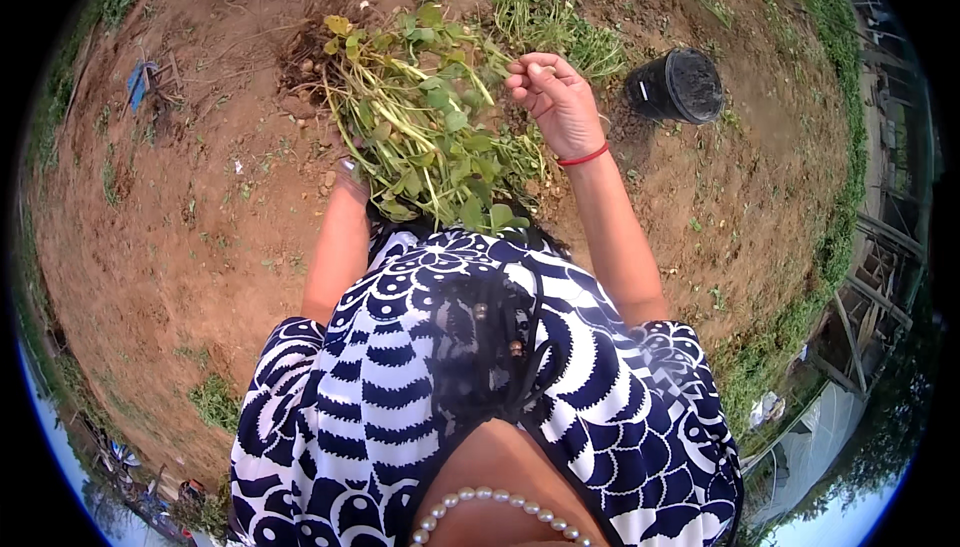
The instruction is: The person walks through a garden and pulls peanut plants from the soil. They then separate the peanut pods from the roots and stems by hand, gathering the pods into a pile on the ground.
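A leafy bunch of uprooted peanut plants [425, 137] spreads in front of my lap, green with some yellow leaves. Its dark, soil-covered roots [305, 57] point to the far left, with pale pods among them. My left hand [350, 177] grips the bunch from its left side; most of its fingers are hidden under the stems. On the right side of the leaves, my right hand [557, 107] is raised, wearing a red string bracelet [583, 156]. Its thumb and fingers are pinched together beside a thin stem; what they hold is too small to make out.
A black bucket [660, 87] stands on the soil to the right of my right hand. More pulled green plants [550, 22] lie beyond the bunch. A blue scrap [138, 85] sits at the far left. Grass [835, 147] and wooden boards [885, 237] border the right side.
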The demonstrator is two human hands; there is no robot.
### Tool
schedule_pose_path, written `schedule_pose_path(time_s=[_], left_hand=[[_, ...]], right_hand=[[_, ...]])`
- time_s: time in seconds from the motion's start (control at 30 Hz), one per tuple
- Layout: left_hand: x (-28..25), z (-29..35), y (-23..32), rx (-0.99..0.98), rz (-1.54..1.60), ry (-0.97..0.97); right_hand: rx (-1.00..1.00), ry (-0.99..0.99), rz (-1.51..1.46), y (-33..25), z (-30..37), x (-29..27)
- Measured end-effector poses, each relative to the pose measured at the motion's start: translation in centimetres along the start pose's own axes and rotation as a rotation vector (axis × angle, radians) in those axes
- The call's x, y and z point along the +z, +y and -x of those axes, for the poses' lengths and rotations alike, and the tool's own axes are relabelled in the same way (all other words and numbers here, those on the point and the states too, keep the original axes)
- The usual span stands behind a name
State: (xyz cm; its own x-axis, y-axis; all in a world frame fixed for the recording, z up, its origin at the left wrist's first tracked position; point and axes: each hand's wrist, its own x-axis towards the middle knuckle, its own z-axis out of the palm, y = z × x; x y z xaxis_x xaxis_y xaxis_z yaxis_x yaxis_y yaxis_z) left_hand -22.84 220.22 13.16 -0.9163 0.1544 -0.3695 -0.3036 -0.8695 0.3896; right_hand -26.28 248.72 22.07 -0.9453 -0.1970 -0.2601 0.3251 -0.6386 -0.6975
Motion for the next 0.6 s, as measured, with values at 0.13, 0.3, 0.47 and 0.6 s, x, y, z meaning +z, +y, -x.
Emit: schedule_pose_path(time_s=[0.13,0.3,0.47,0.6], left_hand=[[-1.4,-1.0,0.9,0.062,-0.001,0.019],[0.4,-1.4,1.0,0.176,-0.163,0.170],[3.2,-3.3,0.7,0.067,0.017,-0.028],[7.1,-3.4,0.1,-0.027,-0.167,-0.119]], right_hand=[[0.382,0.411,-0.114,3.6,2.6,-8.1],[0.048,0.797,-0.311,-3.4,3.3,-22.4],[-0.227,0.950,0.133,-14.9,4.8,-24.6],[-0.247,0.454,0.643,-12.3,5.1,-9.4]])
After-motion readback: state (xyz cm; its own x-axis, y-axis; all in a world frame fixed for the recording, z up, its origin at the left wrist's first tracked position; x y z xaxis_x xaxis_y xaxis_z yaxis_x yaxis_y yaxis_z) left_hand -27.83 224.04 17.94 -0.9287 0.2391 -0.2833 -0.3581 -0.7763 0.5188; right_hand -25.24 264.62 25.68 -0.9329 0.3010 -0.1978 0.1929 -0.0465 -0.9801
